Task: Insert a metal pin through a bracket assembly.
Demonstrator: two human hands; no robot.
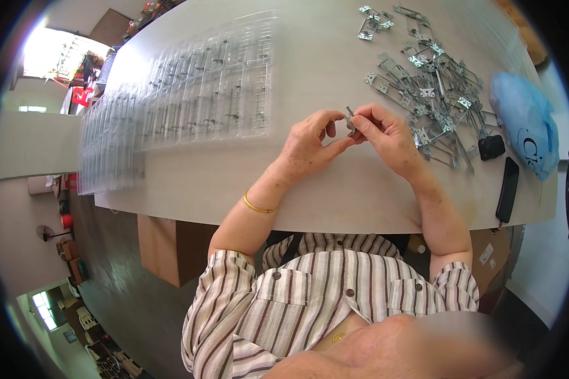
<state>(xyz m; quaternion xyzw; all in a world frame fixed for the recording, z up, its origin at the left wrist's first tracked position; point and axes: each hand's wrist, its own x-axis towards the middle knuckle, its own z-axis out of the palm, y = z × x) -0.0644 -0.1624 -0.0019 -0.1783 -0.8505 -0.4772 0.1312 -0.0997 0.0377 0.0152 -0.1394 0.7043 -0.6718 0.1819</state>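
Over the middle of the table, my left hand [311, 144] and my right hand [386, 134] meet around a small metal bracket piece [350, 120]. Fingers of both hands pinch it, and much of it is hidden behind them. To the right of my right hand lies a tangled heap of silvery metal brackets [437, 95] with thin rods. On the left, clear plastic trays [203, 95] hold rows of slim metal parts in their slots.
A blue plastic bag [526, 123] sits at the table's right side. Near it are a small black case [491, 147] and a long black object [507, 189], perhaps a phone. Beneath the front edge stand a cardboard box [160, 246] at left and another box [490, 256] at right.
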